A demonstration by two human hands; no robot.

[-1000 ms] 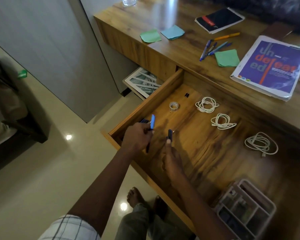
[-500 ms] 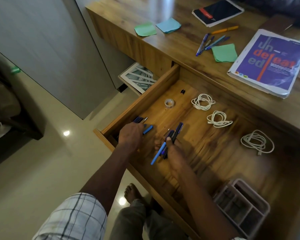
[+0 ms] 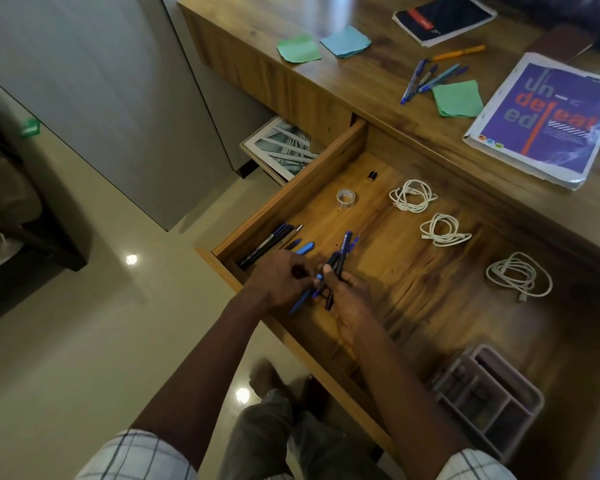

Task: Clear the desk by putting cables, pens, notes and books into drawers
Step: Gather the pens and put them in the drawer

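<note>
Head view: hands [image 3: 281, 277] grip pens [image 3: 341, 258]; three cables [image 3: 412, 195] in drawer [image 3: 412, 289].

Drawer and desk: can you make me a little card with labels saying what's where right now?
Right hand: holds a bundle of pens low inside the drawer
Left hand: at the bundle, grip unclear
Lying in drawer: loose pens by the left wall, tape roll, three white cables, grey tray
On desk: several desk pens, three notes, purple book, dark book
Job: not finished
</note>
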